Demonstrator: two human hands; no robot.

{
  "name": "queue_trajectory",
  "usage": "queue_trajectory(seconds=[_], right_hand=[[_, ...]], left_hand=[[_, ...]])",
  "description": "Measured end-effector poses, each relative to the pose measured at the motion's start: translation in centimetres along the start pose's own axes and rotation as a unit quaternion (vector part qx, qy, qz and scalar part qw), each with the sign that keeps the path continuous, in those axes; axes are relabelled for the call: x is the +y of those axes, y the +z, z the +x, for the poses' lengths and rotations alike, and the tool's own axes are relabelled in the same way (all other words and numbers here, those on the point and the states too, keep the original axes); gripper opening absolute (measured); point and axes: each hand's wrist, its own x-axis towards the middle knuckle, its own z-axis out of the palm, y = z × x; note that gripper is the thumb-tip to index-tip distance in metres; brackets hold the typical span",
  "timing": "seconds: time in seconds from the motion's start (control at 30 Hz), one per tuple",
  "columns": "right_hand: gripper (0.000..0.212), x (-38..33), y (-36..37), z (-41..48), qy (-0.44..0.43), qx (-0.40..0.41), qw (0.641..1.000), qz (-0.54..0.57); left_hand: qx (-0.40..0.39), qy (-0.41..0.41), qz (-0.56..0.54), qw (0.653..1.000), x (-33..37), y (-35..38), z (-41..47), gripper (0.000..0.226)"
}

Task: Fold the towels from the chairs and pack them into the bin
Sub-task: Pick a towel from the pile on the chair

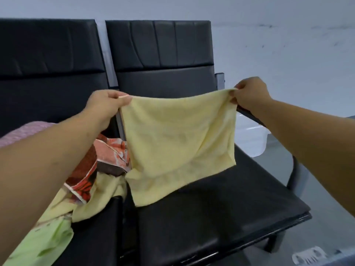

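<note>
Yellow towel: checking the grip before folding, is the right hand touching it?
Touching. The head view shows the right hand pinching the yellow towel at its upper right corner.

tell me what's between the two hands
A pale yellow towel, its top corners pinched by the left hand and right hand, in the head view.

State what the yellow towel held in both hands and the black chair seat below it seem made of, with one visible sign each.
Yellow towel: soft matte cloth, perhaps cotton; it sags and creases between the left hand and right hand. Black chair seat: likely leather or vinyl, faintly glossy; light reflects off its smooth, wrinkled surface.
</note>
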Motion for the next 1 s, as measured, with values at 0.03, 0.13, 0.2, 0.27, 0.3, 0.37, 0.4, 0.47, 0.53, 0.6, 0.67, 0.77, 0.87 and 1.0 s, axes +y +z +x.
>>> queue_trajectory(seconds=[0.03, 0.13, 0.2, 0.27, 0.3, 0.37, 0.4, 0.47, 0.53, 0.6, 0.67, 0.77, 0.87, 1.0], right_hand=[[0.012, -0.9, -0.7, 0.5, -0.011, 0.03, 0.999, 0.013], [0.011, -2.5, -2.4, 0.9, -0.017, -0.044, 0.997, -0.063], [0.014, -2.7, -3.1, 1.0, -0.006, -0.045, 0.995, -0.094], [0.015, -2.6, -3.7, 1.0, -0.002, -0.029, 0.998, -0.054], [0.015, -2.6, -4.1, 0.9, 0.001, -0.04, 0.999, -0.015], [0.013, -2.7, -5.1, 0.7, 0.02, -0.082, 0.991, 0.106], [0.012, -2.7, -5.5, 0.8, 0.032, -0.102, 0.979, 0.173], [0.018, -2.5, -6.1, 1.1, 0.062, -0.129, 0.954, 0.264], [0.026, -2.0, -6.4, 1.4, 0.091, -0.153, 0.945, 0.274], [0.029, -1.8, -6.0, 1.3, 0.118, -0.173, 0.952, 0.222], [0.026, -1.5, -4.9, 1.1, 0.142, -0.169, 0.958, 0.182], [0.022, -1.2, -2.5, 0.6, 0.173, -0.157, 0.95, 0.207], [0.027, -0.8, -1.1, 0.5, 0.147, -0.128, 0.963, 0.185], [0.006, -1.5, -1.8, 1.1, 0.013, -0.054, 0.954, 0.293]], left_hand=[[0.012, 0.038, 0.034, 0.999, 1.2, -0.4, 0.4, 0.004], [-0.027, 0.121, 0.243, 0.962, 3.5, -1.2, 0.7, 0.006], [-0.021, 0.125, 0.209, 0.97, 4.5, -1.9, 0.8, 0.006], [0.006, 0.112, 0.135, 0.984, 4.9, -2.6, 1.2, 0.006], [0.009, 0.105, 0.112, 0.988, 5.2, -3.1, 1.2, 0.008], [-0.011, 0.092, 0.076, 0.993, 5.6, -4.1, 1.0, 0.01], [-0.035, 0.089, 0.077, 0.992, 5.8, -4.5, 0.8, 0.01], [-0.116, 0.079, 0.116, 0.983, 6.2, -5.3, 0.4, 0.016], [-0.169, 0.053, 0.152, 0.972, 6.5, -5.5, -0.1, 0.015], [-0.171, 0.006, 0.129, 0.977, 6.2, -5.3, -0.2, 0.015], [-0.171, -0.041, 0.096, 0.98, 5.5, -4.5, -0.2, 0.015], [-0.126, -0.02, 0.132, 0.983, 4.3, -2.7, -0.1, 0.006], [0.025, 0.102, 0.254, 0.962, 4.0, -1.5, 0.0, 0.005], [0.131, 0.162, 0.184, 0.961, 4.7, -1.3, 0.3, 0.009]])
